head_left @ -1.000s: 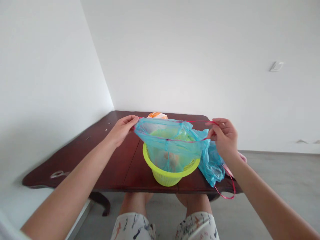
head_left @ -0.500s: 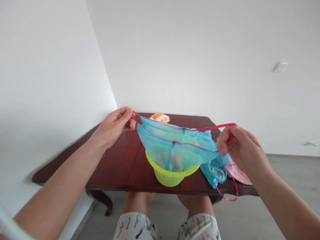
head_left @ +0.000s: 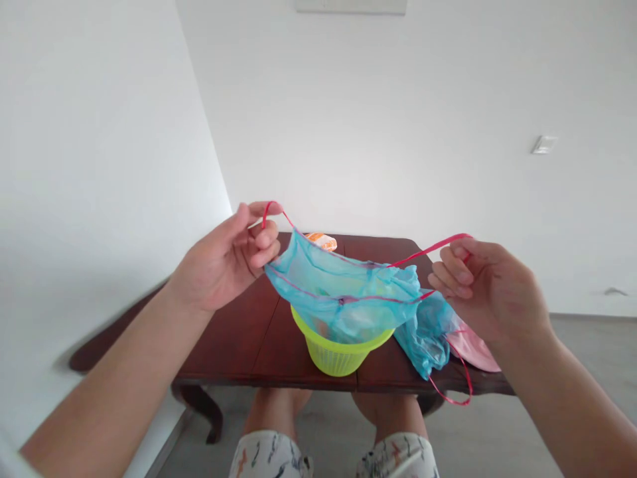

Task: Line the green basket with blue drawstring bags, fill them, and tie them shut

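Note:
A translucent blue drawstring garbage bag (head_left: 343, 285) is stretched between my hands, its red drawstring (head_left: 423, 252) pulled out at both sides. My left hand (head_left: 233, 249) has a loop of the string round its fingers, with the index finger stretched out and the others curled. At the right end, my right hand (head_left: 490, 279) pinches the other loop. Below the bag's mouth stands a yellow-green plastic basket (head_left: 338, 355); the bag hangs over and into it. Pale contents show dimly through the film, too blurred to name.
A second crumpled blue bag (head_left: 428, 342) with a red string lies right of the basket, beside a pink cloth-like piece (head_left: 475, 348). An orange-and-white package (head_left: 321, 241) rests at the back of the dark wooden table (head_left: 223, 352). White walls stand behind and left.
My left hand has turned over, palm more towards me, and its index finger has lifted with the string loop. The bag's mouth sags more, and the right hand's fingers have shifted slightly.

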A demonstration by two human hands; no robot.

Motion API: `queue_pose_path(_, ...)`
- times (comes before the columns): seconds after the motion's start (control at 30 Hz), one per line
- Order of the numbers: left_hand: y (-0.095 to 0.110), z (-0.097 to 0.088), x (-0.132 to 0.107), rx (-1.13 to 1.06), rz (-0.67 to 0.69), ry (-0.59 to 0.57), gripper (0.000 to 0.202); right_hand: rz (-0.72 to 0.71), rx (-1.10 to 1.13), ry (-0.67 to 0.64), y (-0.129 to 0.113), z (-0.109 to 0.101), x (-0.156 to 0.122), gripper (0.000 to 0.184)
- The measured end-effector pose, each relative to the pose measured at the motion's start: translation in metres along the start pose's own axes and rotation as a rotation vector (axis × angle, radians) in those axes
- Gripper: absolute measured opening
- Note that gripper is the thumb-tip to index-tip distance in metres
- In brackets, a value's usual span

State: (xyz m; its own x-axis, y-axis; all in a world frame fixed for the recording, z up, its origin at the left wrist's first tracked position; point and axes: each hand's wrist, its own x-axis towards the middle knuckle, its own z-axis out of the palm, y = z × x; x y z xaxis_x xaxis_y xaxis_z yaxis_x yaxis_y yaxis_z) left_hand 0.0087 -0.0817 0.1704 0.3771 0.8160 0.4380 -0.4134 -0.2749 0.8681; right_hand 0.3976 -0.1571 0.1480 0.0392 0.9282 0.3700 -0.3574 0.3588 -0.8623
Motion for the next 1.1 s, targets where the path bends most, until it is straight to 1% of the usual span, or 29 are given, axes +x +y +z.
queue_pose_path(0.03, -0.003, 0.001, -0.001, 0.005, 0.030, -0.006, 0.030, 0.014, 0.030, 0.005, -0.002, 0.000, 0.000, 0.033)
queue_pose_path(0.07, -0.008, 0.001, -0.001, 0.028, 0.051, -0.022, 0.046, 0.018, 0.056, 0.014, -0.004, 0.000, -0.001, 0.033)
queue_pose_path(0.13, -0.018, -0.002, 0.001, 0.117, 0.072, -0.072, 0.083, 0.005, 0.091, 0.031, -0.008, 0.001, -0.003, 0.028)
queue_pose_path(0.2, -0.030, -0.007, 0.005, 0.220, 0.067, -0.129, 0.108, -0.017, 0.101, 0.030, -0.012, 0.003, -0.007, 0.015)
queue_pose_path(0.23, -0.035, -0.011, 0.007, 0.258, 0.066, -0.157, 0.115, -0.027, 0.097, 0.023, -0.014, 0.004, -0.008, 0.006)
queue_pose_path(0.27, -0.040, -0.013, 0.010, 0.281, 0.069, -0.179, 0.118, -0.038, 0.084, 0.014, -0.016, 0.004, -0.009, 0.005)
queue_pose_path(0.3, -0.043, -0.015, 0.012, 0.287, 0.071, -0.198, 0.119, -0.052, 0.063, 0.006, -0.016, 0.004, -0.010, 0.014)
queue_pose_path(0.37, -0.048, -0.015, 0.017, 0.259, 0.066, -0.213, 0.117, -0.095, -0.003, -0.005, -0.015, 0.003, -0.010, 0.031)
queue_pose_path(0.47, -0.048, -0.006, 0.021, 0.200, -0.010, -0.168, 0.114, -0.176, -0.124, -0.018, -0.004, 0.003, -0.005, 0.049)
queue_pose_path(0.53, -0.048, 0.003, 0.022, 0.217, -0.076, -0.143, 0.113, -0.217, -0.191, -0.030, 0.007, 0.008, 0.000, 0.058)
queue_pose_path(0.6, -0.048, 0.012, 0.024, 0.286, -0.097, -0.123, 0.111, -0.251, -0.248, -0.029, 0.017, 0.017, 0.004, 0.061)
queue_pose_path(0.67, -0.047, 0.018, 0.027, 0.387, -0.034, -0.076, 0.105, -0.279, -0.291, -0.028, 0.025, 0.027, 0.007, 0.058)
queue_pose_path(0.8, -0.039, 0.026, 0.031, 0.582, 0.236, 0.072, 0.076, -0.309, -0.412, -0.070, 0.036, 0.046, 0.012, 0.049)
queue_pose_path(0.87, -0.030, 0.030, 0.031, 0.686, 0.355, 0.124, 0.058, -0.331, -0.545, -0.092, 0.040, 0.052, 0.014, 0.038)
queue_pose_path(0.93, -0.020, 0.036, 0.030, 0.755, 0.452, 0.169, 0.040, -0.392, -0.721, -0.103, 0.043, 0.056, 0.014, 0.026)
queue_pose_path(1.0, -0.012, 0.045, 0.028, 0.735, 0.501, 0.195, 0.030, -0.515, -0.900, -0.098, 0.044, 0.060, 0.012, 0.018)
queue_pose_path(1.03, -0.010, 0.050, 0.027, 0.685, 0.505, 0.194, 0.030, -0.591, -0.974, -0.098, 0.043, 0.062, 0.011, 0.020)
queue_pose_path(1.1, -0.008, 0.062, 0.024, 0.547, 0.471, 0.136, 0.035, -0.734, -1.081, -0.114, 0.040, 0.068, 0.008, 0.025)
